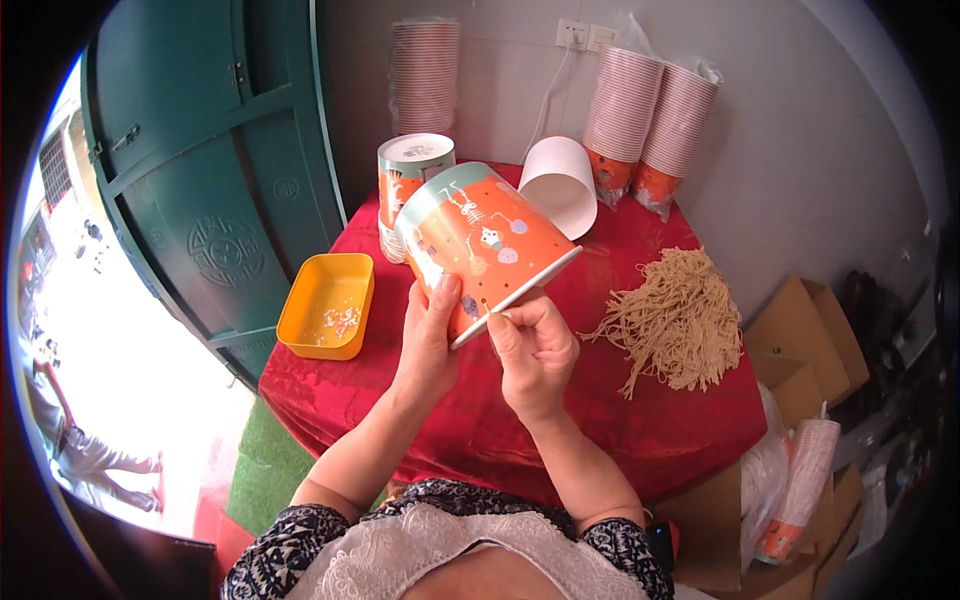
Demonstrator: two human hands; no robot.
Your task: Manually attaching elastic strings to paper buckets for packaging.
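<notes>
A large orange paper bucket, with a green band and skeleton prints, is tilted in the air above the red-covered table. My left hand grips it from below, the thumb pressed on its side near the white rim. At that rim, my right hand is closed in a pinch, thumb against forefinger. Between those fingertips and the bucket wall shows a tiny tan bit that looks like a string end; most of it is hidden. A heap of tan strings lies to the right of my right hand.
On the red cloth, a yellow tray holds small pale bits. Upside-down stacked buckets and a bucket on its side stand behind. Wrapped bucket stacks lean by the wall. Cardboard boxes are right; a green door is left.
</notes>
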